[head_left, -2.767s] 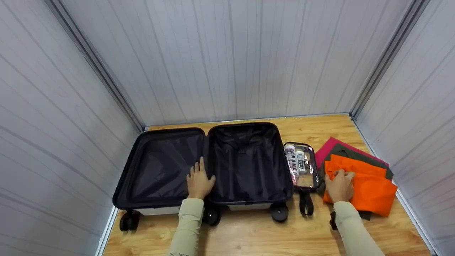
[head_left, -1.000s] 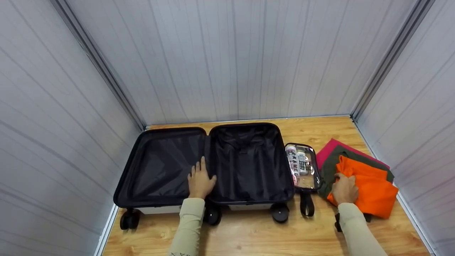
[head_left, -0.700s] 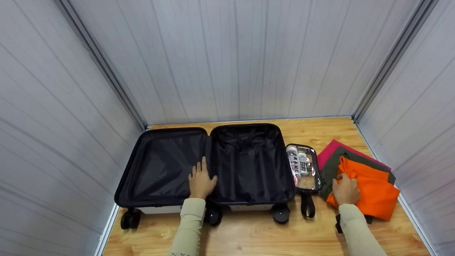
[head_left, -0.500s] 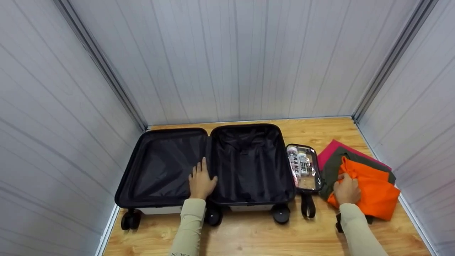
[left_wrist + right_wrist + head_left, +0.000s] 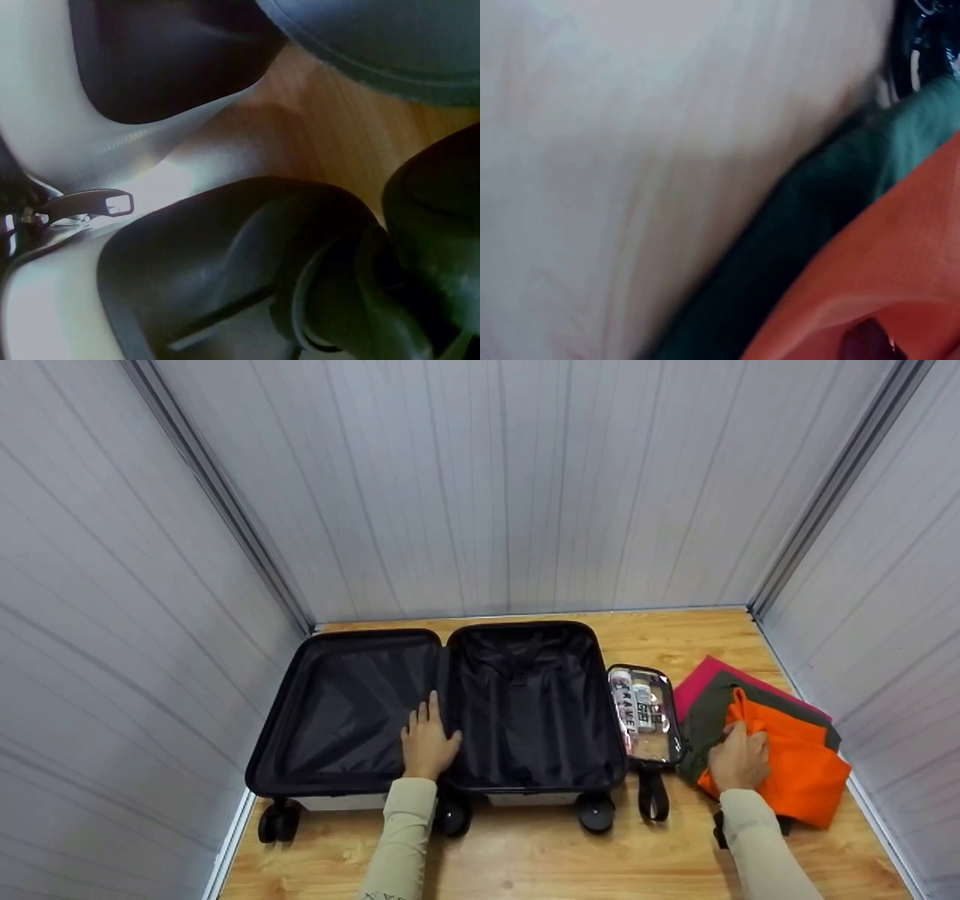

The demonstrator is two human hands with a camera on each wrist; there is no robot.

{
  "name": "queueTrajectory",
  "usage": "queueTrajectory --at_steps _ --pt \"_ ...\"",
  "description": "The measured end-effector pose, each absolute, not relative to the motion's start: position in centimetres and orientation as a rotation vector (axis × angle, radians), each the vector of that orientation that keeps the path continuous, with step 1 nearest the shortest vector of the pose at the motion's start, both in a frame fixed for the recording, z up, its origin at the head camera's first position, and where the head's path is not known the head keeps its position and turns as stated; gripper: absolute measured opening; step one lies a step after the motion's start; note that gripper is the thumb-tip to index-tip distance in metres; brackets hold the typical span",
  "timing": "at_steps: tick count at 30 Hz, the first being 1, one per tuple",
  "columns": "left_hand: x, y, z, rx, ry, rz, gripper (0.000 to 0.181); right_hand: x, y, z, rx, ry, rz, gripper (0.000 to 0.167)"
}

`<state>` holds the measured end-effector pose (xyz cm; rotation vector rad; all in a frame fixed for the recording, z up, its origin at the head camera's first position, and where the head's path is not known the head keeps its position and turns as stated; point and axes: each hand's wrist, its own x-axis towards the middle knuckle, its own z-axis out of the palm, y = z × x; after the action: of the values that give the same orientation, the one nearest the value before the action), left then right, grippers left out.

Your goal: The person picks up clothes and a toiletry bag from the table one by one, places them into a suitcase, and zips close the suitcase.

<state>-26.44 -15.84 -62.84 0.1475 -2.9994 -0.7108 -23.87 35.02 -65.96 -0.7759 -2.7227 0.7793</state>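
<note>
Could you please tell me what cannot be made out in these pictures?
Head view: right hand gripping orange cloth, fingertips hidden beneath the hand.
Head view: pink cloth, partly under green cloth.
Head view: any lettering on the bottles, too small.
Right wrist view: dark shape, blurred, cut by bottom edge.

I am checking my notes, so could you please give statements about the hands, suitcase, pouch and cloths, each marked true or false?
The left hand is at the middle of the open suitcase. True.
The right hand grips the orange cloth. True.
The orange cloth is at the bottom of the pile. False: it lies over the green cloth.
The clear pouch lies inside the suitcase. False: the clear pouch lies beside it.
The pink cloth sticks out past the green cloth. True.
</note>
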Motion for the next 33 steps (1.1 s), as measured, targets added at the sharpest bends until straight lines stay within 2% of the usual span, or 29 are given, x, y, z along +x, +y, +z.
queueTrajectory --at_steps 33 --pt "-26.4 -15.8 -63.0 0.156 -2.98 -0.721 0.088 -22.5 38.2 -61.1 -0.75 -2.509 0.819 0.044"
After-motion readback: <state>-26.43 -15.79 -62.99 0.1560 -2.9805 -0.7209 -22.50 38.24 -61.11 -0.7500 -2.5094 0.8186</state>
